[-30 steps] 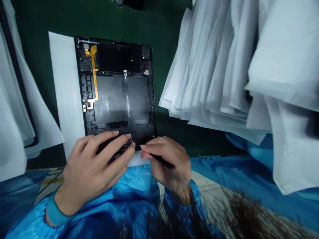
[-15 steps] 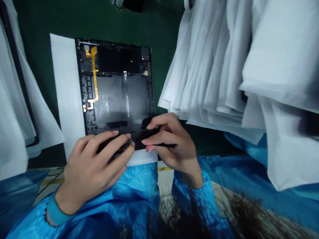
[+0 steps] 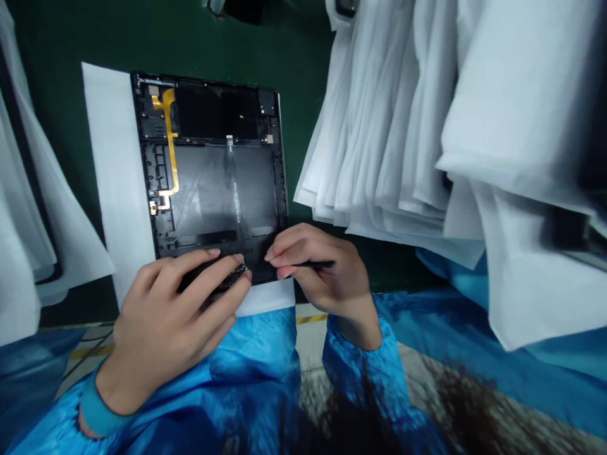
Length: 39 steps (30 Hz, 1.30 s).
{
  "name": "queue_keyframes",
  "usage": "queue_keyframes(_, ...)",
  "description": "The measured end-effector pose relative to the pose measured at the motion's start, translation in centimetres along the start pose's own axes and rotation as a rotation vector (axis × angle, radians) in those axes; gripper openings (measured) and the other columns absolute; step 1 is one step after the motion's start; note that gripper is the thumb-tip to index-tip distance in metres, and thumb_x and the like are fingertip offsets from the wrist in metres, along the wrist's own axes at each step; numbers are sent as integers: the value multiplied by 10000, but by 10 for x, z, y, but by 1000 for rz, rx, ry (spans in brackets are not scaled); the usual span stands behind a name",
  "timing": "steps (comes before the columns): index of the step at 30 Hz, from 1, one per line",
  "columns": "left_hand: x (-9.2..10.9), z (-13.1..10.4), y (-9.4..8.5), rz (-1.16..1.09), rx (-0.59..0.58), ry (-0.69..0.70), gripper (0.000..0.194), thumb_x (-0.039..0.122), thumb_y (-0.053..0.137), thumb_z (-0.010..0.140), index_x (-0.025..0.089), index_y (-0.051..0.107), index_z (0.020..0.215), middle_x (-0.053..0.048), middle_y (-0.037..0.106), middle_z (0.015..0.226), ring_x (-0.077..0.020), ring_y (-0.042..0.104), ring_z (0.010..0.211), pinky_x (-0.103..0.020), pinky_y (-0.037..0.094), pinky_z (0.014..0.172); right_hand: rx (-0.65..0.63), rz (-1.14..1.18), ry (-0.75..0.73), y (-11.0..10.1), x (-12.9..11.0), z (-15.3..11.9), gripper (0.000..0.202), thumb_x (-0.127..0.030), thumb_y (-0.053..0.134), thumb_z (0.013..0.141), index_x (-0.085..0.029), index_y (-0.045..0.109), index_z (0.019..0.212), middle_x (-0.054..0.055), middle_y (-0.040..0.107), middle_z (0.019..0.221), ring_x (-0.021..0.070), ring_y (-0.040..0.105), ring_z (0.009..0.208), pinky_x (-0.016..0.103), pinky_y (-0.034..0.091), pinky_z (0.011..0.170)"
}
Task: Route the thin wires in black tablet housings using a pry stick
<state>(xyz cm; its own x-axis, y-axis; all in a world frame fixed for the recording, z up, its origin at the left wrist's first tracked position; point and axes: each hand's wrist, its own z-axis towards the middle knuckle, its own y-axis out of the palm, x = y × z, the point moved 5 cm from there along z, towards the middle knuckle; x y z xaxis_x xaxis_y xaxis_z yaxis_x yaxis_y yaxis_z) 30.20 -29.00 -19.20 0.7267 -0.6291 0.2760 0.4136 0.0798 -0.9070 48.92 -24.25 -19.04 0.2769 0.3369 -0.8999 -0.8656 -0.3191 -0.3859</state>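
Observation:
An opened black tablet lies face down, its inside showing. A yellow flex cable runs along its left side and a dark ribbon strip down its middle. My left hand rests over the lower left of the tablet, fingers spread, with fingertips touching a small circuit board that they partly cover. At the lower right corner, my right hand pinches a thin black tweezers-like tool. The tool's tip is hidden by the fingers or lost against the dark housing.
White foam sleeves stand in a row at the right, and more sleeves at the left. A white sheet lies under the tablet on the green table. A dark object sits at the top edge.
My right fingers have drawn closer together around the thin black tool. A thin red line near their tips no longer shows. The whole view has shifted slightly; my left hand keeps its place on the tablet.

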Motion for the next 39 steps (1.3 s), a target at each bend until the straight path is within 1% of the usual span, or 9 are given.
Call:
queue_keyframes(3, 0, 1, 0, -7, -6, 1, 278, 273, 591, 929, 303, 654, 1198, 16, 747, 1215, -264, 631, 1130, -422, 440, 808, 31, 19, 40, -3, 2, 0, 155, -135, 626, 942, -185, 683, 806, 61, 737, 895, 177, 723, 896, 331, 608, 789)
queue_keyframes(6, 0, 2, -1, -7, 0, 8, 265, 261, 571, 937, 288, 657, 1186, 10, 753, 1199, -265, 632, 1117, -422, 437, 792, 44, 36, 48, -4, 4, -1, 145, -120, 642, 929, -173, 681, 800, 64, 732, 895, 172, 724, 891, 317, 603, 786)
queue_keyframes(11, 0, 2, 0, -6, -7, 6, 273, 274, 574, 936, 303, 649, 1197, 13, 751, 1206, -270, 632, 1126, -424, 440, 794, 78, 31, 79, -4, 6, -3, 144, -141, 650, 928, -186, 674, 793, 55, 736, 898, 173, 725, 885, 312, 600, 776)
queue_keyframes(17, 0, 1, 1, -6, -11, 13, 288, 271, 603, 920, 289, 653, 1203, 0, 750, 1202, -291, 628, 1130, -429, 437, 796, 147, 39, 44, -6, 8, -6, 103, -98, 652, 912, -187, 655, 860, 44, 746, 936, 157, 723, 883, 287, 597, 759)
queue_keyframes(24, -1, 0, 1, 4, -6, 21, 277, 287, 582, 931, 297, 654, 1197, 5, 745, 1194, -285, 616, 1136, -429, 436, 799, 179, 85, 63, -6, 8, -6, 109, -109, 653, 916, -186, 661, 838, 53, 746, 920, 164, 722, 891, 296, 597, 789)
queue_keyframes(26, -1, 0, 1, 15, -2, 25, 294, 285, 582, 931, 297, 648, 1217, 7, 740, 1206, -279, 612, 1142, -426, 434, 802, 198, 121, 70, -6, 7, -6, 116, -120, 645, 923, -188, 664, 831, 51, 746, 911, 166, 722, 890, 299, 598, 794)
queue_keyframes(28, 0, 0, 2, 34, -10, 30, 343, 298, 571, 939, 302, 623, 1278, 3, 731, 1227, -278, 610, 1130, -430, 429, 797, 210, 149, 77, -7, 6, -7, 116, -136, 643, 929, -194, 667, 832, 45, 747, 901, 166, 722, 885, 302, 600, 793)
queue_keyframes(31, 2, 0, 3, 72, -45, 36, 420, 311, 556, 945, 331, 573, 1364, -5, 719, 1240, -292, 606, 1104, -444, 418, 792, 192, 143, 88, -5, 7, -7, 92, -145, 656, 924, -198, 678, 852, 44, 751, 914, 166, 725, 882, 301, 603, 784)
queue_keyframes(39, 2, 2, 3, 61, -65, 1, 417, 305, 516, 959, 349, 570, 1370, -15, 700, 1235, -298, 584, 1126, -453, 411, 808, 131, 78, 71, -4, 5, -6, 82, -132, 659, 919, -182, 704, 872, 57, 763, 932, 167, 739, 886, 288, 613, 771)
